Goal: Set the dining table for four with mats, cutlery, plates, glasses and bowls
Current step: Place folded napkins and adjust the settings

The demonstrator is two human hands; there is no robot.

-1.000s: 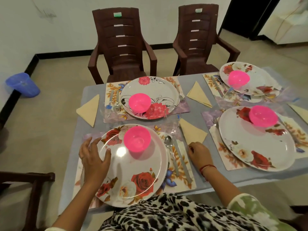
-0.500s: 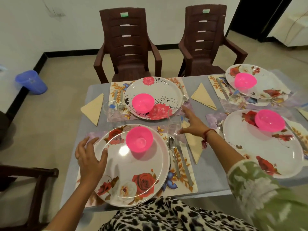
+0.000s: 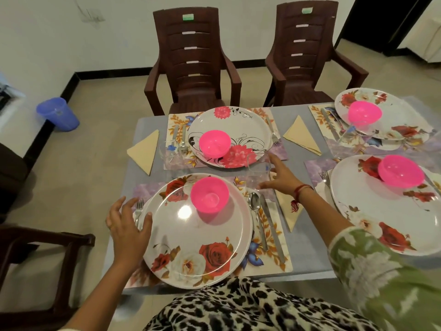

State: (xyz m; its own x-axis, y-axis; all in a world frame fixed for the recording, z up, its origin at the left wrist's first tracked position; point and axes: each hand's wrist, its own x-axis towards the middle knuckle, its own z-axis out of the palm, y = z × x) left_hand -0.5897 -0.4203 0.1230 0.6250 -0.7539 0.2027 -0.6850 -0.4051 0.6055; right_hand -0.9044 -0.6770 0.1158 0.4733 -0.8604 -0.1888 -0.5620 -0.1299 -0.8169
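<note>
Pink bowl (image 3: 209,194) on rose-patterned white plate (image 3: 198,235), floral mat (image 3: 269,256), grey table (image 3: 307,254), brown chairs (image 3: 193,60)

Even indoor light from overhead, glare spot on my near plate (image 3: 198,235), my right sleeve (image 3: 386,278) motion-blurred lower right, wide-angle bowing at frame edges.

The plate (image 3: 191,237) is glossy with a glare spot, and the pink bowl (image 3: 209,194) looks like smooth plastic. The spoon (image 3: 254,204) is shiny metal; the grey tabletop (image 3: 307,255) is matt.
</note>
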